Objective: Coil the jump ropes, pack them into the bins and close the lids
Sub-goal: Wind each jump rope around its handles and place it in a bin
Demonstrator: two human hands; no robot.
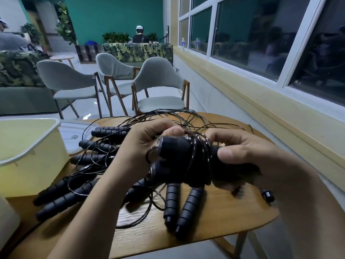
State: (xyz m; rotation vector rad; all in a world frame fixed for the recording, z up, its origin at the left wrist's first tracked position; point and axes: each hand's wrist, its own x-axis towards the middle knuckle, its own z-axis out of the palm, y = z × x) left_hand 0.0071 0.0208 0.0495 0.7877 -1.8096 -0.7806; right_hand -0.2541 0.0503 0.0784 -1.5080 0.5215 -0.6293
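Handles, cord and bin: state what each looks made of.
The handles look like matte black foam or rubber: ribbed, no shine. The cord is likely plastic-coated wire: thin, with glossy glints. The bin seems pale yellow plastic: smooth, slightly translucent, moulded rim.

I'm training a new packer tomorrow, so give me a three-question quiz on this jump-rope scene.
1. True or false: the pale yellow plastic bin has its lid on.
2. What is wound round the pair of black handles held by the left hand and right hand? A) white tape B) thin black cable C) a rubber band
3. Fill in: the loose black ribbed handles lie on a round table made of ______.
Key: 1 false; 2 B; 3 wood.
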